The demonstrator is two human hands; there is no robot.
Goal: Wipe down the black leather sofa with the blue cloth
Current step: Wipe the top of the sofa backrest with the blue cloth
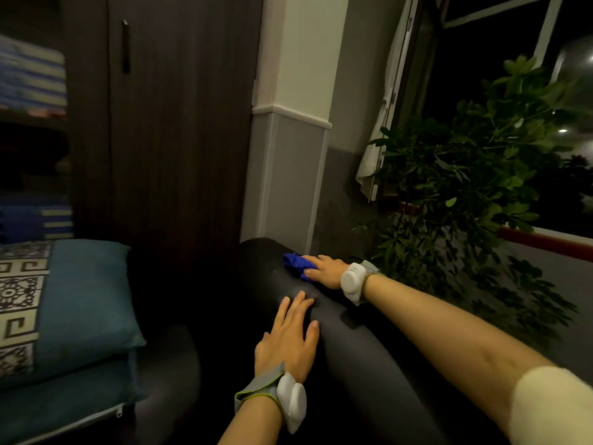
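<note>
The black leather sofa [369, 348] shows its rounded top edge running from the lower right up toward the pillar. A crumpled blue cloth [295, 263] lies on the far end of that edge. My right hand [324, 271] presses flat on the cloth with straight fingers, covering its near side. My left hand [290, 337] rests flat on the leather a little nearer to me, fingers spread, holding nothing. Both wrists carry white bands.
Two blue cushions [80, 316] are stacked on the sofa seat at the left. A dark wooden wardrobe [179, 139] stands behind, a grey and cream pillar [288, 175] beside it. A leafy green plant [475, 194] crowds the sofa's right side below a window.
</note>
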